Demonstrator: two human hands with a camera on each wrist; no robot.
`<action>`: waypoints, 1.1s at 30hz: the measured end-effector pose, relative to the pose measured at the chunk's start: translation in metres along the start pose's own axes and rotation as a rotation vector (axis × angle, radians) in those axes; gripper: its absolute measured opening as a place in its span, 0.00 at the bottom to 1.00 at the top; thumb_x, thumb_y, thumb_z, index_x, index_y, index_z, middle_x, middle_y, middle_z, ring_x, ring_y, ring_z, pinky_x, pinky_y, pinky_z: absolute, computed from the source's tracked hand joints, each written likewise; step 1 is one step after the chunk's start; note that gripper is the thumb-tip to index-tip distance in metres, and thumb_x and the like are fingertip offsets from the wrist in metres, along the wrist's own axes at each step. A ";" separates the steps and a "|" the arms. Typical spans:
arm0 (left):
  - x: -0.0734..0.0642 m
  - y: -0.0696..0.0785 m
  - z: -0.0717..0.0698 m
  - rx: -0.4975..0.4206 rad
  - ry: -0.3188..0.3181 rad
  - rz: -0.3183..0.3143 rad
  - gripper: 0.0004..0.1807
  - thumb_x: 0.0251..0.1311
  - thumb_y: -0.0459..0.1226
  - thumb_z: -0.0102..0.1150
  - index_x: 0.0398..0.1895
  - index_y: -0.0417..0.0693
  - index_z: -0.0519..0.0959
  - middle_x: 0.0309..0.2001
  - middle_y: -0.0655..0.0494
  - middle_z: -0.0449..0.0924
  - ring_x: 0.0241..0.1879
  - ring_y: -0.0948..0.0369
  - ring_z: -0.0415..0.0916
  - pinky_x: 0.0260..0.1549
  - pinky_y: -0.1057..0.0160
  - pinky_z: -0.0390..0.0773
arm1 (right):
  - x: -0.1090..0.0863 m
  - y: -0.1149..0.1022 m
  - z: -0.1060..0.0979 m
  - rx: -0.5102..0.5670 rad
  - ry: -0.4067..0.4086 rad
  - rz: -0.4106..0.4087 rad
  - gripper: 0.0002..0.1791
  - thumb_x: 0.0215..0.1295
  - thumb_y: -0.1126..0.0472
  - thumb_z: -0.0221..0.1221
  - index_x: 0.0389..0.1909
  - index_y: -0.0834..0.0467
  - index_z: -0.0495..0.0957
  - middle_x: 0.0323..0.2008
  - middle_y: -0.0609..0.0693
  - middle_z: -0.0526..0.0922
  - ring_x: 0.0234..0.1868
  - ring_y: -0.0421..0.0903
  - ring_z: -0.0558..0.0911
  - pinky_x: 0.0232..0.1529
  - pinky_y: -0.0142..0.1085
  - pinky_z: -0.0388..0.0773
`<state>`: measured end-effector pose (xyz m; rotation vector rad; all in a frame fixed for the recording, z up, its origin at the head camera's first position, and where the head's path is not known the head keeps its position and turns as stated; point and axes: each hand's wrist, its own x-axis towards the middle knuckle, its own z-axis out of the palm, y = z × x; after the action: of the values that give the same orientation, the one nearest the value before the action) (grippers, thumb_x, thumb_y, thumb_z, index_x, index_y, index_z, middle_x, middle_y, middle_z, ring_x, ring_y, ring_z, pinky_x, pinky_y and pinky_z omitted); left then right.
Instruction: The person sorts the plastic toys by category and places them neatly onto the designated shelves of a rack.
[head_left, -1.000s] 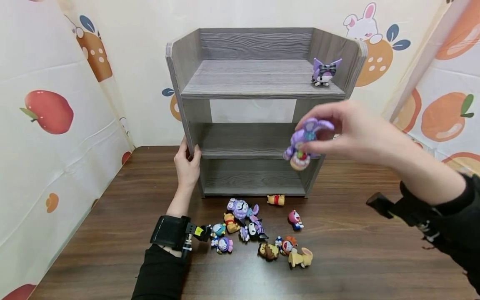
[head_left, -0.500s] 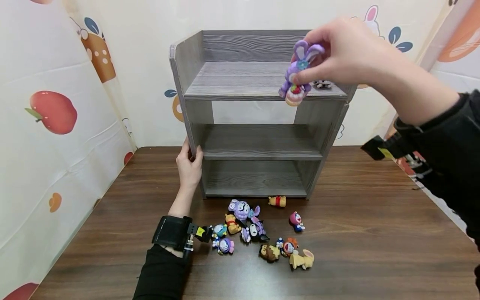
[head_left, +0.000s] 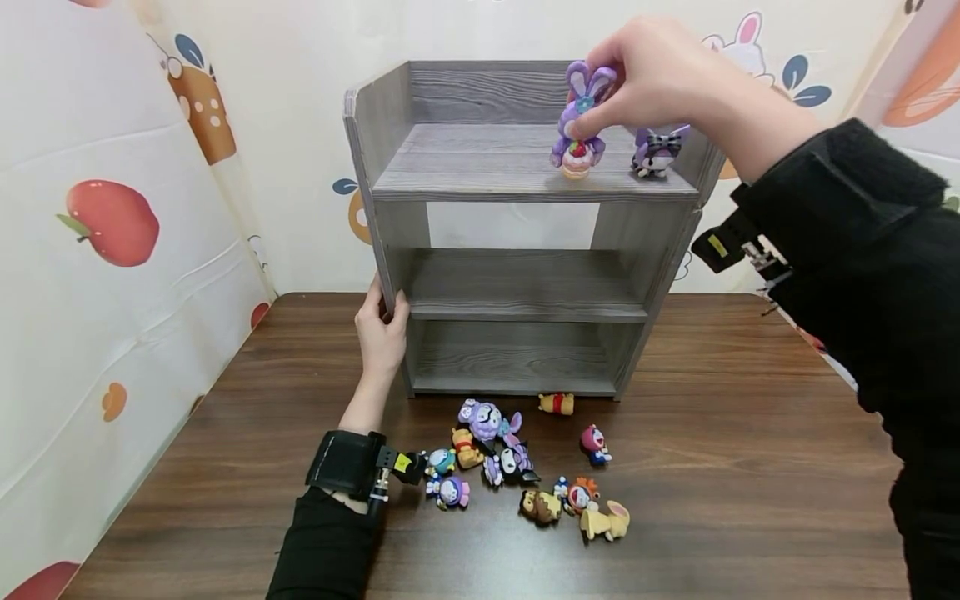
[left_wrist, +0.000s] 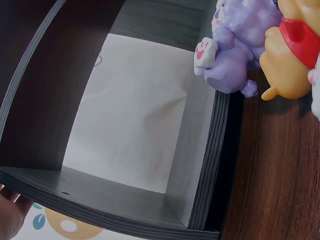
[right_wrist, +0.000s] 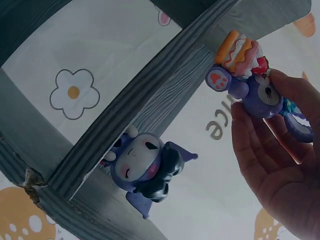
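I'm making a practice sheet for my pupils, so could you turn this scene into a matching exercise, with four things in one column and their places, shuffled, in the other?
Things
1. Purple rabbit with the cake
2. Figure with the checked bow
3. Left hand
4. Yellow long-eared figure

Places
A. On the top shelf, near its right end
B. Lying on the table
C. Held in the right hand
D. At the left side of the shelf unit

Pairs: 1-C, 2-A, 3-D, 4-B

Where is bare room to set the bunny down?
Top shelf, between left panel and bunny; middle shelf and bottom shelf; table right of the pink figure. Crowded: top right, by the bow figure, and the toy cluster in front.
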<state>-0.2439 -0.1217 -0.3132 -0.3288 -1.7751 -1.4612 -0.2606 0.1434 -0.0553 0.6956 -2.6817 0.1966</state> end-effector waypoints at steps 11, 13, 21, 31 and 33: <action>-0.002 0.002 0.003 -0.014 -0.004 -0.004 0.22 0.54 0.22 0.45 0.55 0.29 0.66 0.41 0.30 0.74 0.30 0.52 0.71 0.25 0.78 0.69 | 0.013 0.023 0.003 0.029 -0.056 0.101 0.24 0.49 0.44 0.61 0.34 0.63 0.74 0.19 0.48 0.67 0.26 0.45 0.62 0.25 0.36 0.56; -0.002 0.002 0.003 -0.013 -0.008 -0.002 0.22 0.54 0.22 0.44 0.55 0.29 0.66 0.41 0.30 0.74 0.30 0.52 0.71 0.25 0.78 0.69 | 0.013 0.027 0.004 0.027 -0.067 0.104 0.25 0.49 0.44 0.61 0.36 0.63 0.74 0.19 0.48 0.68 0.26 0.45 0.62 0.25 0.36 0.56; -0.001 0.002 0.004 -0.018 -0.007 0.006 0.22 0.55 0.22 0.44 0.56 0.29 0.65 0.42 0.30 0.73 0.31 0.48 0.73 0.25 0.78 0.69 | 0.015 0.031 0.006 0.000 -0.100 0.090 0.24 0.51 0.45 0.60 0.35 0.63 0.74 0.17 0.46 0.70 0.23 0.43 0.65 0.24 0.35 0.58; -0.002 0.000 0.004 -0.016 -0.009 -0.006 0.22 0.55 0.22 0.44 0.56 0.29 0.65 0.43 0.30 0.73 0.31 0.51 0.72 0.25 0.79 0.69 | 0.015 0.037 0.014 0.099 -0.120 0.146 0.28 0.52 0.45 0.58 0.43 0.64 0.71 0.28 0.52 0.73 0.31 0.47 0.66 0.29 0.36 0.61; -0.003 0.001 0.004 -0.015 -0.010 -0.006 0.22 0.55 0.22 0.44 0.56 0.29 0.66 0.42 0.30 0.73 0.30 0.52 0.71 0.25 0.78 0.69 | 0.015 0.038 0.015 0.102 -0.108 0.142 0.27 0.52 0.45 0.59 0.41 0.64 0.71 0.26 0.51 0.73 0.29 0.46 0.67 0.28 0.35 0.61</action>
<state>-0.2436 -0.1171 -0.3146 -0.3396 -1.7747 -1.4800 -0.2961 0.1670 -0.0649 0.5594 -2.8430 0.3449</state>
